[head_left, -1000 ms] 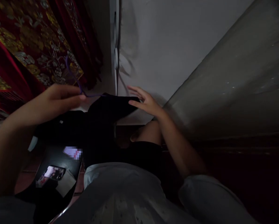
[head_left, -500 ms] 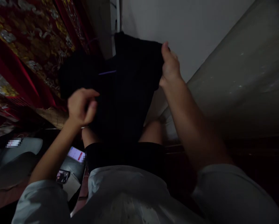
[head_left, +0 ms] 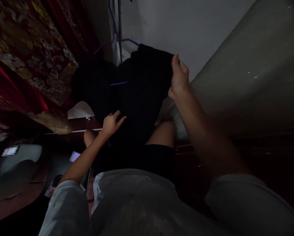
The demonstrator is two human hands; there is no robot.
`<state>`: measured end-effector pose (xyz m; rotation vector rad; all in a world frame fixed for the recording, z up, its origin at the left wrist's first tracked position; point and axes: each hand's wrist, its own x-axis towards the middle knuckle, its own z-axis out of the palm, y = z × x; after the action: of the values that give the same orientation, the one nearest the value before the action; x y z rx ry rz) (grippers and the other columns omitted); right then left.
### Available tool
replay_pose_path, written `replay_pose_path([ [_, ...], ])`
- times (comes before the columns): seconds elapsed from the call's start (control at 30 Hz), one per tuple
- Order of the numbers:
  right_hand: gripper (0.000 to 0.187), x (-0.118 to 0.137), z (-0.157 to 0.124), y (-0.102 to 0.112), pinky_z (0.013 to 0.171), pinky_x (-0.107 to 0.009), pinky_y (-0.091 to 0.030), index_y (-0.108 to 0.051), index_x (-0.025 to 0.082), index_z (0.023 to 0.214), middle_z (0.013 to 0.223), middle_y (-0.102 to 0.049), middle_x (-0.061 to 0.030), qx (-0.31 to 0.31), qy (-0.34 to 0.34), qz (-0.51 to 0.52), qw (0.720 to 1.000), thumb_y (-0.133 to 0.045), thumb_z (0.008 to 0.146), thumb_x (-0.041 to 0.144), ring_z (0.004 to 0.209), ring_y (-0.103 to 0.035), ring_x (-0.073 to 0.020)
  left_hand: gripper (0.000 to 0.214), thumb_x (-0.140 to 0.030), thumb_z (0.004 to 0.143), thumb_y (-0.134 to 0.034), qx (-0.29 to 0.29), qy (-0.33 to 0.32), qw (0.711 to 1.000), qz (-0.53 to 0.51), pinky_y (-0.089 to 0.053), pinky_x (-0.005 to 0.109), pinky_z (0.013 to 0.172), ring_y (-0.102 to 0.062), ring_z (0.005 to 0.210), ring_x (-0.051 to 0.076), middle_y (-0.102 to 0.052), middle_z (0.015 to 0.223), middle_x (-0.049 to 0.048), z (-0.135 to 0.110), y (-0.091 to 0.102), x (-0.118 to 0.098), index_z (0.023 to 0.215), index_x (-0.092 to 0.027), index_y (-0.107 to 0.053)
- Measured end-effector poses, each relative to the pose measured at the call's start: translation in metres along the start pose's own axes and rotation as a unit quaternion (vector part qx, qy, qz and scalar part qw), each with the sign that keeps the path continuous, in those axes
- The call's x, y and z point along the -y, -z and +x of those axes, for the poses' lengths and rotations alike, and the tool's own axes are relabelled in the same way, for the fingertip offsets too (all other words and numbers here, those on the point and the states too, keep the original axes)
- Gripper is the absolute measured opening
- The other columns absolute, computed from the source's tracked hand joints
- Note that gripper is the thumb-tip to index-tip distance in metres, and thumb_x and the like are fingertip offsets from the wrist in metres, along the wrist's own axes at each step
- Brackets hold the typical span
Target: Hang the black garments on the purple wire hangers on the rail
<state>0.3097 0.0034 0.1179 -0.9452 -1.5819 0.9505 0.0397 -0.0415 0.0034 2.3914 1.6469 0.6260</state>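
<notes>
A black garment (head_left: 142,88), seemingly a shirt, hangs on a purple hanger (head_left: 130,40) in front of me. The hanger's hook and shoulders show above the cloth, and a short stretch of its bar shows at the neck opening. My right hand (head_left: 180,78) is closed on the garment's right edge, thumb up, pulling that side outward. Lower down, my left hand (head_left: 111,124) rests against the front of the cloth with thumb and forefinger apart. Its other fingers are partly hidden, and dim light blurs the garment's folds.
Red cloth with gold and silver embroidery (head_left: 36,55) hangs at the left. A pale wall (head_left: 186,29) stands behind, with a plastic-covered surface (head_left: 250,85) at the right. A lit phone (head_left: 74,156) lies low on the left, near a grey seat (head_left: 21,157).
My left hand has moved right and down onto the garment's front, its fingers opening from a curl. The garment sits slightly lower in view, showing more of the hanger. My right hand keeps its grip.
</notes>
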Motion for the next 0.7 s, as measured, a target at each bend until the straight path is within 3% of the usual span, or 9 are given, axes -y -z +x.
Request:
replay_pose_path([
  [0.07, 0.064, -0.005, -0.015, -0.016, 0.1, -0.041, -0.05, -0.061, 0.029, 0.125, 0.11, -0.068, -0.0077, -0.001, -0.011, -0.008, 1.0, -0.069, 0.08, 0.073, 0.122, -0.055, -0.0251, 0.023, -0.04, 0.102, -0.058, -0.066, 0.015, 0.997, -0.043, -0.053, 0.036, 0.08, -0.068, 0.084, 0.025, -0.068, 0.087, 0.0082, -0.012, -0.015, 0.001, 0.102, -0.019, -0.064],
  [0.13, 0.063, -0.015, -0.033, -0.039, 0.096, -0.04, -0.052, -0.059, 0.029, 0.127, 0.112, -0.065, -0.008, -0.001, -0.018, -0.023, 1.0, -0.073, 0.08, 0.068, 0.12, -0.056, -0.0259, 0.013, -0.029, 0.099, -0.059, -0.126, 0.021, 0.985, -0.113, -0.054, 0.037, 0.086, -0.067, 0.094, 0.024, -0.069, 0.101, 0.0103, -0.021, -0.03, -0.003, 0.107, -0.019, -0.061],
  [0.23, 0.054, -0.042, -0.061, -0.086, 0.091, -0.038, -0.054, -0.054, 0.029, 0.125, 0.116, -0.06, -0.0089, -0.054, -0.019, -0.061, 0.997, -0.069, 0.085, 0.061, 0.118, -0.057, -0.0259, 0.052, -0.027, 0.096, -0.064, -0.206, 0.048, 0.941, -0.265, -0.058, 0.033, 0.083, -0.069, 0.099, 0.022, -0.064, 0.124, 0.0149, -0.029, -0.053, -0.018, 0.142, -0.02, -0.042],
  [0.3, 0.042, -0.066, -0.078, -0.119, 0.087, -0.036, -0.054, -0.051, 0.027, 0.118, 0.115, -0.057, -0.0092, -0.172, -0.017, -0.077, 0.982, -0.062, 0.09, 0.056, 0.108, -0.06, -0.023, 0.073, -0.031, 0.095, -0.067, -0.238, 0.076, 0.894, -0.373, -0.059, 0.031, 0.08, -0.071, 0.095, 0.02, -0.066, 0.121, 0.0141, -0.034, -0.068, -0.028, 0.154, -0.022, -0.025],
  [0.33, 0.04, -0.077, -0.084, -0.133, 0.083, -0.036, -0.054, -0.051, 0.025, 0.113, 0.112, -0.058, -0.0089, -0.176, -0.021, -0.081, 0.981, -0.065, 0.087, 0.051, 0.099, -0.061, -0.0212, 0.071, -0.033, 0.094, -0.069, -0.246, 0.086, 0.871, -0.417, -0.06, 0.031, 0.081, -0.072, 0.093, 0.02, -0.069, 0.116, 0.0123, -0.036, -0.075, -0.031, 0.152, -0.022, -0.029],
  [0.4, 0.03, -0.095, -0.094, -0.152, 0.078, -0.035, -0.053, -0.051, 0.022, 0.099, 0.097, -0.06, -0.0065, -0.166, -0.028, -0.088, 0.982, -0.066, 0.084, 0.043, 0.086, -0.061, -0.0188, 0.05, -0.035, 0.092, -0.071, -0.247, 0.092, 0.838, -0.479, -0.06, 0.031, 0.085, -0.073, 0.093, 0.02, -0.072, 0.105, 0.0093, -0.04, -0.084, -0.034, 0.135, -0.019, -0.052],
  [0.5, 0.022, -0.108, -0.1, -0.156, 0.073, -0.033, -0.051, -0.055, 0.02, 0.091, 0.083, -0.063, -0.0042, -0.12, -0.051, -0.077, 0.989, -0.066, 0.084, 0.038, 0.076, -0.062, -0.0176, 0.027, -0.035, 0.089, -0.074, -0.256, 0.097, 0.813, -0.513, -0.059, 0.032, 0.089, -0.074, 0.096, 0.021, -0.074, 0.1, 0.009, -0.043, -0.092, -0.03, 0.107, -0.016, -0.069],
  [0.7, 0.013, -0.103, -0.099, -0.138, 0.073, -0.03, -0.052, -0.065, 0.019, 0.085, 0.08, -0.071, -0.0043, -0.056, -0.082, -0.065, 0.993, -0.063, 0.089, 0.031, 0.074, -0.066, -0.0167, 0.022, -0.034, 0.088, -0.076, -0.298, 0.122, 0.803, -0.502, -0.056, 0.032, 0.092, -0.07, 0.095, 0.019, -0.073, 0.099, 0.0077, -0.044, -0.099, -0.024, 0.1, -0.016, -0.077],
])
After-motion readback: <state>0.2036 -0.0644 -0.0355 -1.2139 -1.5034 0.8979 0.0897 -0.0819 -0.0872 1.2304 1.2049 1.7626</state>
